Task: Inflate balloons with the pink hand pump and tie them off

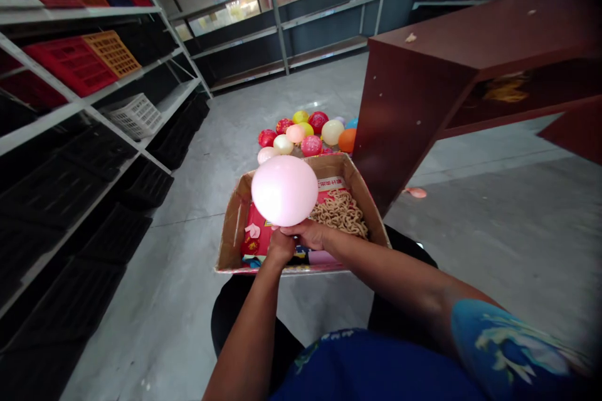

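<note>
An inflated pale pink balloon (285, 191) stands upright above a cardboard box (229, 225) in front of my knees. At the balloon's lower end, my left hand (281, 246) and my right hand (310, 234) meet, both closed around its neck. The neck itself is hidden by my fingers. Inside the box, a heap of tan cord-like loops (342, 213) lies to the right. Limp uninflated balloons, one pink (253, 230) and one red (251, 245), lie at the left. A lilac cylinder (323, 257) rests along the near side of the box.
Several inflated balloons (311, 145) in mixed colours lie on the floor beyond the box. A dark red wooden desk (404, 94) stands close on the right, with a flat pinkish balloon (416, 192) on the floor beside it. Shelves with plastic crates (70, 62) line the left.
</note>
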Action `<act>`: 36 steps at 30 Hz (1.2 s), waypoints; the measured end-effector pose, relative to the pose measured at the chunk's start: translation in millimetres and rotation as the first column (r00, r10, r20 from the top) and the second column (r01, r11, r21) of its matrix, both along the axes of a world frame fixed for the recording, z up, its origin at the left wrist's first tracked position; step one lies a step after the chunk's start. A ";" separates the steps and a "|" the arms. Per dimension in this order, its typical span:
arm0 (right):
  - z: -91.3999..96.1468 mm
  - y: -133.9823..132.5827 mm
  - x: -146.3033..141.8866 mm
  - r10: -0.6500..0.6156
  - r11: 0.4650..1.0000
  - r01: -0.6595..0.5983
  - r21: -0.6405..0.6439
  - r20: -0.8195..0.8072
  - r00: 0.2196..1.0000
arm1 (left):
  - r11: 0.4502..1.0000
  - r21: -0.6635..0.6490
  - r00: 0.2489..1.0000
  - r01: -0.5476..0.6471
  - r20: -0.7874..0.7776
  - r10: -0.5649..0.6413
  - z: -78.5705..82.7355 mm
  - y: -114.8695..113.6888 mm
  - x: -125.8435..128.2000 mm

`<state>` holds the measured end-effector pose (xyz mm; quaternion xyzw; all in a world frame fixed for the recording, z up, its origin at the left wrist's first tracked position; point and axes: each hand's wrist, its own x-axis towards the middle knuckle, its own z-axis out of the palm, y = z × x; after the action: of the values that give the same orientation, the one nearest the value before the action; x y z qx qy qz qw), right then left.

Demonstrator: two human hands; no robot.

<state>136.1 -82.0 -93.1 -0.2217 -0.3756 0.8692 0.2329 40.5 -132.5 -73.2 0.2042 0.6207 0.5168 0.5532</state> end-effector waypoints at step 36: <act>5.6 12.4 0.6 -0.176 0.975 0.187 0.122 -0.094 0.980 | 0.984 0.173 0.836 0.052 0.531 -0.137 10.9 -10.6 -15.9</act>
<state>136.7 -69.6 -87.5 -0.2034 -0.3997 0.8263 0.3408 24.6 -143.1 -62.3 0.1220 0.3877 0.5710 0.7133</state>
